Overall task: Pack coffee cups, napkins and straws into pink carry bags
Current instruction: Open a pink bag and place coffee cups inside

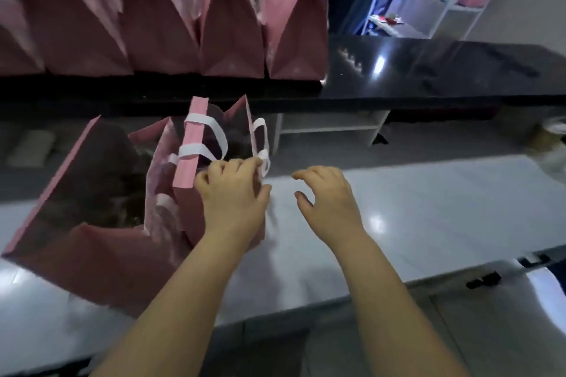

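Two open pink carry bags stand on the white counter (428, 208). The larger bag (85, 242) is at the left, and dark contents show dimly inside it. The narrower bag (188, 162) with white handles stands right of it. My left hand (234, 193) grips the near right edge of the narrower bag, fingers curled over its rim by a white handle (262, 144). My right hand (327, 196) hovers just right of that bag with fingers loosely curled, holding nothing. The frame is motion-blurred, and no cups, napkins or straws can be made out.
Several pink bags (232, 27) stand in a row on the raised black ledge (428, 70) behind. A white shelving unit (428, 3) stands at the back right. A blurred container (551, 138) sits at the counter's far right end.
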